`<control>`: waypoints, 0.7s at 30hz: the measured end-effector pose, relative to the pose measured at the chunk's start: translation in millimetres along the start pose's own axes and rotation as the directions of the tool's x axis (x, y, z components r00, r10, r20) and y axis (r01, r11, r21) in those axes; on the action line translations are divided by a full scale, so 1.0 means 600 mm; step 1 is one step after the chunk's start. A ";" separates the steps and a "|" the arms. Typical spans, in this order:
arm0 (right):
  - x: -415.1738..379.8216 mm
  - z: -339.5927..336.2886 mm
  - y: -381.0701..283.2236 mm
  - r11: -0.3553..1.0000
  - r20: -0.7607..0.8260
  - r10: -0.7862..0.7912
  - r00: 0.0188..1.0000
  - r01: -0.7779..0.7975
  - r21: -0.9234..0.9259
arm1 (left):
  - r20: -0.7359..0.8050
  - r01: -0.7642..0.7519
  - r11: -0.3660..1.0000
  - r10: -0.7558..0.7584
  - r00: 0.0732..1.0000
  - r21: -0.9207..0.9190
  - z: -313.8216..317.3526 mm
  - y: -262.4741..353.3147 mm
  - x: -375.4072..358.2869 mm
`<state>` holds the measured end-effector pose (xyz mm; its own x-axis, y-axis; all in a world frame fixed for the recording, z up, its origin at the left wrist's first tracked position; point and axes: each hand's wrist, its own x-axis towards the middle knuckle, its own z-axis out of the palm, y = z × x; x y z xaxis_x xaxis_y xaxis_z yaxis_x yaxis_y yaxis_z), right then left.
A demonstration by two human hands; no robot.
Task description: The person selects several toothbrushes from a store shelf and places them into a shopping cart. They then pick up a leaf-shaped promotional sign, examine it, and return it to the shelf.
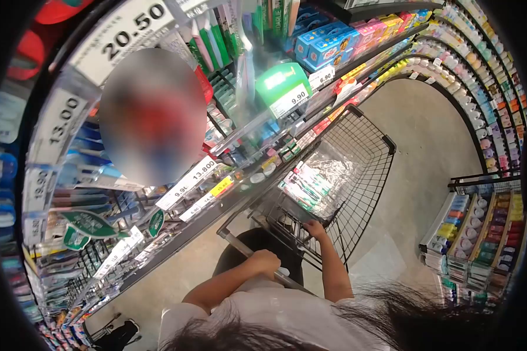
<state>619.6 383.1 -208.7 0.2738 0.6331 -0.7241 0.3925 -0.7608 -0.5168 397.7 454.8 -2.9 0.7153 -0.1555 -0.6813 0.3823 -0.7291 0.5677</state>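
Gripping handle [238, 242] of cart [389, 142] with left hand [263, 264], likely to steady it. Right hand [315, 228] at near edge of clear bag [338, 175]; can't tell if pinching or resting. Bag inside cart, presumably for carrying.

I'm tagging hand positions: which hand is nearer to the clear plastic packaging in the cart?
Right. The right hand is by the near edge of the clear plastic packaging; the left hand is farther back, on the cart handle.

Green-and-white packs [306, 186] in clear plastic [341, 175] lie inside the black wire cart [389, 142].
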 end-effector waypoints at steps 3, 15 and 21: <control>-0.018 -0.003 -0.008 0.993 0.002 -0.089 0.996 0.089 -0.074 | -0.061 0.024 0.998 -0.021 0.998 0.055 -0.007 0.010 -0.016; -0.068 0.029 0.017 0.996 -0.065 -0.069 0.996 0.072 0.051 | -0.355 -0.060 0.963 0.153 0.922 0.262 0.051 0.018 -0.057; 0.053 0.106 0.140 0.806 -0.135 -0.537 0.833 0.459 -0.375 | -0.548 -0.208 0.876 0.441 0.711 0.435 0.134 -0.038 -0.059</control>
<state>605.3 330.0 -304.4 0.1360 0.9551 -0.2634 0.7710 -0.2690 -0.5772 316.8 423.2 -29.0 0.9976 -0.0667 0.0194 -0.0685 -0.8962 0.4384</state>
